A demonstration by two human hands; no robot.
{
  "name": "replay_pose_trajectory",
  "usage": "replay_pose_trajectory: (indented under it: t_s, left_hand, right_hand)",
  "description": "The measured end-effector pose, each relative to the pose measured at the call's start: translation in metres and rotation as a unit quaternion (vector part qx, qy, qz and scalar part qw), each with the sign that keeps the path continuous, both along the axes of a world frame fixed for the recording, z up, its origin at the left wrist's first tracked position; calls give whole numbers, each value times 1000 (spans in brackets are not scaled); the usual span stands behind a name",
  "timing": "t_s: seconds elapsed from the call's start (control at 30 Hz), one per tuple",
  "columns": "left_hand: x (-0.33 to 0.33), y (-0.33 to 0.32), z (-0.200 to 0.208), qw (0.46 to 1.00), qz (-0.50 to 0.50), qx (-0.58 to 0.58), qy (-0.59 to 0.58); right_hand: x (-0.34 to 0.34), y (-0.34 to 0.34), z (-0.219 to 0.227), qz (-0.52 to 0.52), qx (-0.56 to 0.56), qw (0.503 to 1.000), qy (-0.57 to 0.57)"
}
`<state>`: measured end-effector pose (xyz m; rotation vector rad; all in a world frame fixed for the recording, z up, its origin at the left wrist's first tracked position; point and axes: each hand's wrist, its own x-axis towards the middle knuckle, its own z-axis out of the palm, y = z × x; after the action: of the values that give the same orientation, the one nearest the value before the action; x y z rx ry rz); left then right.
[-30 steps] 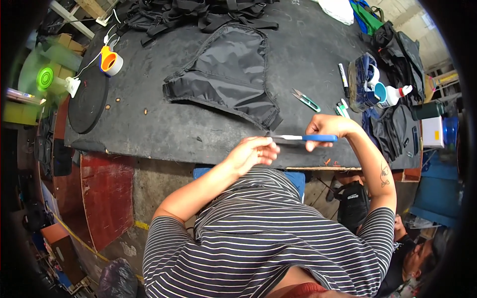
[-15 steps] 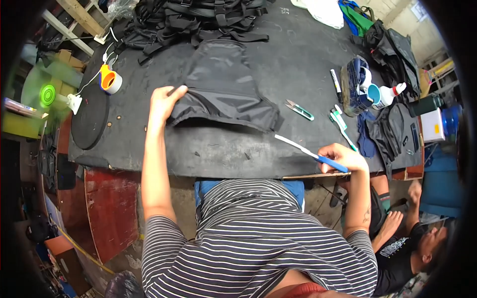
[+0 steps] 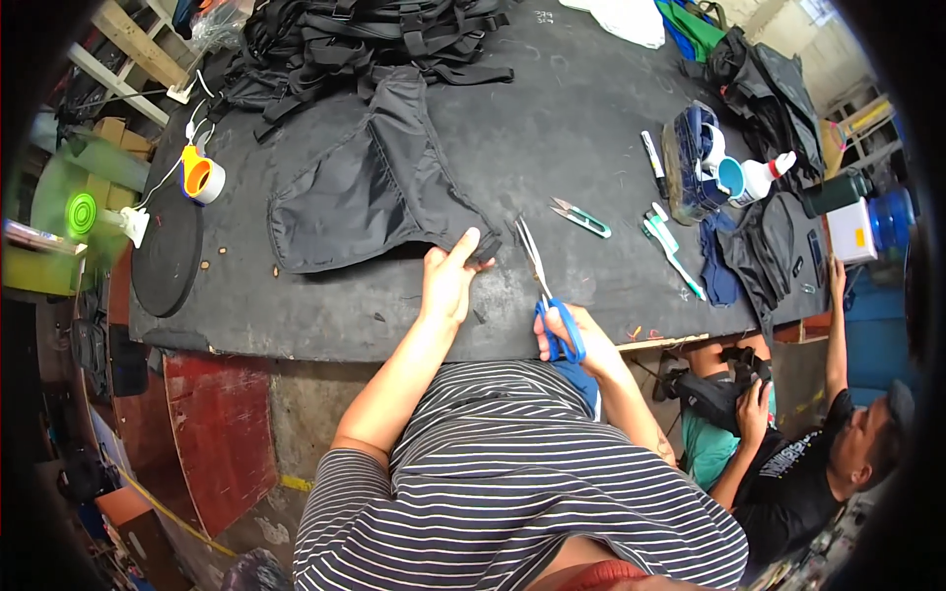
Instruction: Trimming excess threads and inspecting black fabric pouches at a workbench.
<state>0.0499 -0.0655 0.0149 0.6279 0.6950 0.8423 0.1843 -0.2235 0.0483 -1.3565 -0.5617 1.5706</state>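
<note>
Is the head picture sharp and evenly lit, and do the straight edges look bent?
In the head view, light is even and soft, without glare; the left hand, scissors in the right hand and black fabric look sharp; the table edge bends, and the rim is dark.

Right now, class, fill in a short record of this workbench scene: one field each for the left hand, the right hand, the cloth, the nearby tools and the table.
Left hand: left hand rests on the near corner of the black cloth.
Right hand: right hand grips blue-handled scissors, blades pointing away over the table.
Cloth: spread flat, near corner under the fingers.
Nearby tools: green thread snips lie right of the scissors.
Table: black table with an orange tape roll at its left end.
</note>
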Motion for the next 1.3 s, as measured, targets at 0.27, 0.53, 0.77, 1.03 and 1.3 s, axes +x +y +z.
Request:
replay_pose_trajectory:
  t_s: [0.27,0.53,0.77,1.03,1.3]
  left_hand:
    - [-6,0,6,999,-14,-8,-30]
    - [-15,-2,-5,997,-53,4,-48]
    - [-13,-5,-1,998,-33,17,-41]
    - [-12,-6,-6,998,-33,21,-51]
    - [-12,-6,-7,998,-34,12,-54]
  right_hand:
    - [-7,11,-1,75,45,994,-68]
    - [-5,21,0,86,50,993,-58]
    - [-13,24,-3,48,37,996,-60]
    - [-24,23,-3,-34,5,998,-49]
    - [-25,22,-3,-44,5,997,-60]
